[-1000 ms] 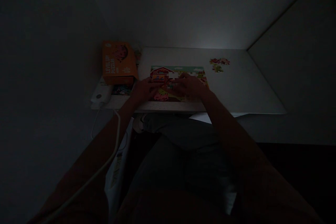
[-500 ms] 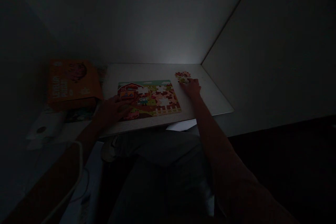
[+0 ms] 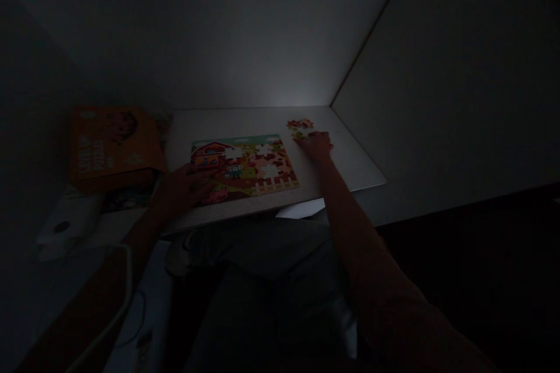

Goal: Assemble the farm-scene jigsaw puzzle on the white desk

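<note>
A farm-picture jigsaw puzzle [image 3: 245,182] lies flat on the white tabletop, with several white gaps where pieces are out. My left hand [image 3: 181,187] rests over its lower left edge, fingers stretched out and spread, gripping nothing. Right of the puzzle, my right hand [image 3: 318,147] has its fingertips closed on a small green puzzle piece [image 3: 298,135], partly covered by the fingers. Just beyond those fingers is a small group of loose puzzle pieces [image 3: 300,124], mostly red, white and pink.
An orange puzzle box [image 3: 114,148] stands at the left, over a dark printed item [image 3: 129,197]. Beside it is a white device [image 3: 65,224], and a pale cable [image 3: 129,271] passes over my left forearm. Walls border the table behind and right. The room is dim.
The green piece under my right fingertips has come slightly away from the loose group, toward me. My left hand stays on the puzzle's edge. The view has shifted a little.
</note>
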{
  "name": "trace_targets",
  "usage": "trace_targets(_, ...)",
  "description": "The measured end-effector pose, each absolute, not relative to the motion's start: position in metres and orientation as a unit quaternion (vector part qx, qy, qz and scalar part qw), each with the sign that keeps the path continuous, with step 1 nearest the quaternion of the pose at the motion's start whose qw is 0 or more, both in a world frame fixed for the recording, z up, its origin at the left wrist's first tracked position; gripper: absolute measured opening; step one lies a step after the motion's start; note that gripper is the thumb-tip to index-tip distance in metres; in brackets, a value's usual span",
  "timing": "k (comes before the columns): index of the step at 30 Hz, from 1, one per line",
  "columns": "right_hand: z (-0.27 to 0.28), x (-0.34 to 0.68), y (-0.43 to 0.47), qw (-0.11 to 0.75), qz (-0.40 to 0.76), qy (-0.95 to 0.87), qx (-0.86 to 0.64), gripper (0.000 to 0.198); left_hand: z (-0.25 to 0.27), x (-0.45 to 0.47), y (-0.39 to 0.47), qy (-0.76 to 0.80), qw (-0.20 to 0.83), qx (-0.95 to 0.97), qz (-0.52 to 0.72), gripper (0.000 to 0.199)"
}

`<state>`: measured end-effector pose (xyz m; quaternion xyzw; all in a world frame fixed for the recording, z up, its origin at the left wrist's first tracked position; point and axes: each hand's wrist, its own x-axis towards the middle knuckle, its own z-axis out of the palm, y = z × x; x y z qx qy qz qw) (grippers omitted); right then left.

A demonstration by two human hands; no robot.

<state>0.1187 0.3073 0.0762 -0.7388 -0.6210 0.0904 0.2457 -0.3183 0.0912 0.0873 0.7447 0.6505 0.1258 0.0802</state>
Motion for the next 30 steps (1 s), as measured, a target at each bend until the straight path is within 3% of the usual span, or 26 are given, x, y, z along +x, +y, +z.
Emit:
trace_targets(5,0.079,0.124,0.301,0.266,0.121,-0.638,-0.712,0.052,0.087,-0.319,0.09,0.638,0.062,0.755,0.136,0.06)
trace_targets(9,0.08,0.121,0.301,0.382,0.243,-0.646,-0.615,0.046,0.088,-0.32,0.089,0.641,0.069,0.752,0.135,0.059)
trace_targets(14,0.109,0.094,0.29,0.505,0.397,-0.642,-0.418,0.063,0.088,-0.318,0.089,0.633,0.065,0.758,0.143,0.061)
trace_targets(22,0.185,0.043,0.227,0.536,0.478,-0.62,-0.315,0.057,0.088,-0.316,0.089,0.633,0.063,0.755,0.158,0.056)
trace_targets(30,0.21,0.024,0.192,0.53,0.513,-0.625,-0.256,0.057,0.089,-0.315,0.088,0.62,0.065,0.76,0.183,0.052)
